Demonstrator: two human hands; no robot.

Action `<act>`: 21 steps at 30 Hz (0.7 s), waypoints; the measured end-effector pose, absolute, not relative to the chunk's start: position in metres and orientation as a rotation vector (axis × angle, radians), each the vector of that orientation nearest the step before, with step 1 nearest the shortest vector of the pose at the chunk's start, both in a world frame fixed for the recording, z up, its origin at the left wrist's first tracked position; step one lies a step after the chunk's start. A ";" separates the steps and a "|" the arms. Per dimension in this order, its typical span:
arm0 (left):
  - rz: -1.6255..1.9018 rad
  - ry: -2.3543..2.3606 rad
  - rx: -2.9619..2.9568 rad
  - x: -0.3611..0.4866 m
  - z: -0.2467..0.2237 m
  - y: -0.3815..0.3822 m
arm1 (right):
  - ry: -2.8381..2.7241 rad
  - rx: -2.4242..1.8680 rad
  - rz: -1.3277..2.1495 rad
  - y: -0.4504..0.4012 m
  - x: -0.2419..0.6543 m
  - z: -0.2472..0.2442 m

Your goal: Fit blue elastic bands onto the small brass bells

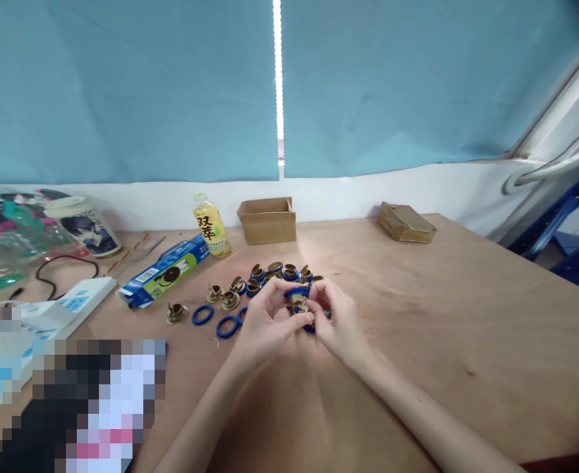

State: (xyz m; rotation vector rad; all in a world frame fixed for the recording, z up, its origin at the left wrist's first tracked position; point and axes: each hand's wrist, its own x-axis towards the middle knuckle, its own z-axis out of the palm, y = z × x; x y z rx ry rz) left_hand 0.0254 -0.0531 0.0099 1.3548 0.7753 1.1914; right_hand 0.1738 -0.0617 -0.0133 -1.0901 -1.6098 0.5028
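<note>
Between my two hands, near the table's middle, is a brass fitting with a blue ring (298, 293). My left hand (268, 318) grips it from the left, thumb below and fingers at its upper edge. My right hand (335, 317) pinches its right side with thumb and forefinger. Behind the hands stand several brass fittings with blue rings (291, 272). Brass fittings without blue rings (230, 300) lie to the left, one of them (176, 313) farther out. Loose blue rings (202, 315) rest flat beside my left hand, one partly hidden by it.
An open cardboard box (268, 222), a yellow bottle (213, 225) and a blue-green carton (164, 272) stand or lie behind. A flattened cardboard box (406, 223) is at back right. Left are a cup (87, 226), cables, a white power strip (73, 305) and a blurred dark object.
</note>
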 end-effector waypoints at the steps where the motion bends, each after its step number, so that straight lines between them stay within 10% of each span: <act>1: 1.198 0.762 1.357 0.025 0.010 -0.053 | -1.609 -1.081 0.530 -0.062 0.174 -0.012; 21: 1.314 0.799 1.420 0.029 0.007 -0.052 | -1.801 -1.056 0.440 -0.065 0.174 -0.006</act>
